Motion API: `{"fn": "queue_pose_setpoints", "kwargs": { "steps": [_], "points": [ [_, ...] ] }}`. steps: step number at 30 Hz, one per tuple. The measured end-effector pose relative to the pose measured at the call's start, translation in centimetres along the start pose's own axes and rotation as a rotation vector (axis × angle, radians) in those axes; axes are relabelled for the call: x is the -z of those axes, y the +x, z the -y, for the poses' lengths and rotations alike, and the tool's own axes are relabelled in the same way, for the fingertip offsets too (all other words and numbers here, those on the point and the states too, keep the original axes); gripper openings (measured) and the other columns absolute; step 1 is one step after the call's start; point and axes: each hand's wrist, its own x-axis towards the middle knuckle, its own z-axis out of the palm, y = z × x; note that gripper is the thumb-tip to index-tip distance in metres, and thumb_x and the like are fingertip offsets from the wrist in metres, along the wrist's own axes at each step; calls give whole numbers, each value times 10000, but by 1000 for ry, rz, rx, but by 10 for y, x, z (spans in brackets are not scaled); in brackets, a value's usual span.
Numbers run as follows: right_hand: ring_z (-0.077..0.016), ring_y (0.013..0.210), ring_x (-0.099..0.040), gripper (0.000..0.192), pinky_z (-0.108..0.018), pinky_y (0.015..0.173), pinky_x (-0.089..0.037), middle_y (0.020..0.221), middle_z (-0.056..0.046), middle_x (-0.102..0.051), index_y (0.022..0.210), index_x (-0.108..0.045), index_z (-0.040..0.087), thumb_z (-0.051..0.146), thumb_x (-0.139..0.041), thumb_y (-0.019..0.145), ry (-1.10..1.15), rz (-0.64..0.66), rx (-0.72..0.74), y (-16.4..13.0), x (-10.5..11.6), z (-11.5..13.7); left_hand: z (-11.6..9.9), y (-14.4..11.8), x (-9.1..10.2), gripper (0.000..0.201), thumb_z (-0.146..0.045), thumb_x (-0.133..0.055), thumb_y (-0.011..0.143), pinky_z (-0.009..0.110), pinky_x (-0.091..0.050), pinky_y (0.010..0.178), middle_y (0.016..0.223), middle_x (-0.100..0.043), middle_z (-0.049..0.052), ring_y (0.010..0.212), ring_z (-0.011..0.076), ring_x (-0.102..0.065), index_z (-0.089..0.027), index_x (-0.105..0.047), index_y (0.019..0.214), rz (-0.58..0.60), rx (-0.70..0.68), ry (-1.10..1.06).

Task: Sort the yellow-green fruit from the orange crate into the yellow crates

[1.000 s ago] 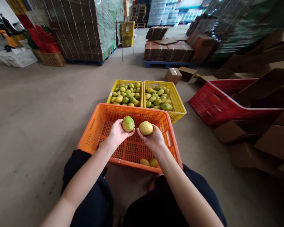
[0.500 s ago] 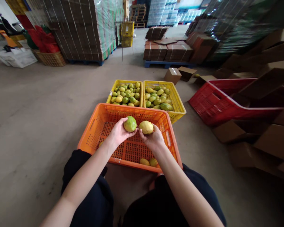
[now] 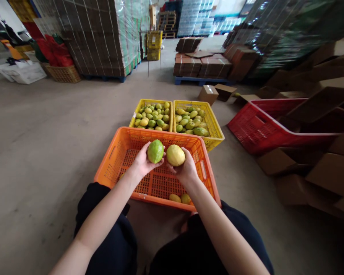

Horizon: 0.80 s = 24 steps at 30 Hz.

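Above the orange crate (image 3: 107, 164), both hands are half curled, each cupped around one fruit. The left hand (image 3: 143, 162) has the green fruit (image 3: 155, 151), thumb laid along its side; the right hand (image 3: 188, 166) cradles the pale yellow fruit (image 3: 175, 155) from below. The two fruits sit side by side with a narrow gap.

Over the last half second both have been turned in the grip: the green one now points its tip toward six o'clock, and the dark spot on the yellow one has gone from sight. Different skin therefore faces up, and neither fruit has been let go.

At five to six o'clock from the hands, yellowish fruits (image 3: 174, 198) lie in the crate by its near rim, partly hidden by the right forearm. Between eleven and twelve stands the left yellow crate (image 3: 142, 101), well filled; between one and two, the right yellow crate (image 3: 213, 124), also holding green and yellow fruit. Farther out, toward half past two, is a red crate (image 3: 246, 128) with cardboard in it.
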Motion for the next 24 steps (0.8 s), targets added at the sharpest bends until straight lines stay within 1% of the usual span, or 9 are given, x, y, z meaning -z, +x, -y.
{"fn": "queue_pose_setpoints", "kwargs": {
  "steps": [2, 5, 9, 12, 14, 16, 19, 21, 24],
  "points": [
    [-138, 352, -535, 243, -203, 271, -390, 534, -10, -633, 805, -577, 178, 358, -458, 918, -13, -11, 49, -2, -1, 1, -1, 2, 1, 305, -287, -385, 963, 299, -504, 558, 834, -704, 90, 657, 192, -645, -138, -638, 1045, -28, 12, -11],
    [-154, 383, -571, 234, -216, 290, -411, 564, -23, -651, 844, -589, 167, 342, -456, 922, -33, 59, 98, -3, -1, 2, -2, 2, 0, 282, -273, -387, 962, 295, -519, 566, 796, -702, 75, 643, 182, -645, -141, -634, 997, -57, 16, -60],
    [-179, 431, -616, 273, -235, 321, -442, 593, -54, -673, 886, -597, 146, 325, -399, 946, -56, 141, 54, -1, -1, 2, -3, -2, -4, 289, -336, -444, 955, 274, -520, 551, 773, -695, 91, 653, 180, -649, -123, -631, 1014, -64, 17, -90],
    [-188, 452, -629, 271, -233, 322, -433, 607, -66, -680, 870, -597, 140, 323, -408, 940, -57, 197, 50, 3, 0, -1, -2, -7, -9, 228, -295, -515, 922, 289, -531, 558, 784, -697, 96, 644, 183, -651, -112, -627, 1002, -30, -7, -48],
    [-184, 467, -634, 200, -227, 330, -434, 628, -47, -684, 875, -597, 152, 317, -487, 903, -54, 230, 127, 8, 2, -4, -2, -9, -11, 167, -235, -538, 903, 295, -542, 580, 775, -692, 94, 652, 184, -656, -110, -620, 978, -14, -40, -46],
    [-167, 483, -635, 151, -208, 340, -438, 658, -14, -688, 907, -600, 169, 306, -583, 847, -92, 248, 242, 12, 5, -6, -1, -10, -11, 139, -210, -532, 905, 292, -549, 604, 762, -685, 92, 674, 186, -664, -114, -611, 967, -7, -65, -70],
    [-141, 507, -633, 198, -176, 347, -430, 698, 29, -689, 943, -597, 192, 289, -663, 784, -142, 263, 375, 16, 8, -8, 0, -7, -9, 202, -258, -481, 947, 282, -548, 605, 774, -688, 103, 681, 185, -666, -104, -606, 990, -4, -64, -103],
    [-138, 492, -627, 181, -179, 347, -432, 686, 33, -682, 929, -585, 188, 286, -648, 790, -115, 257, 360, 17, 8, -8, 0, -5, -7, 271, -286, -421, 974, 277, -537, 575, 781, -694, 108, 655, 185, -664, -94, -610, 995, 16, -42, -102],
    [-151, 430, -606, 133, -213, 351, -452, 586, 22, -640, 883, -578, 159, 279, -588, 827, -66, 199, 243, 15, 7, -8, -1, -5, -3, 290, -257, -367, 986, 276, -513, 528, 776, -706, 80, 599, 179, -661, -118, -620, 959, 50, -42, -81]
  ]
}}
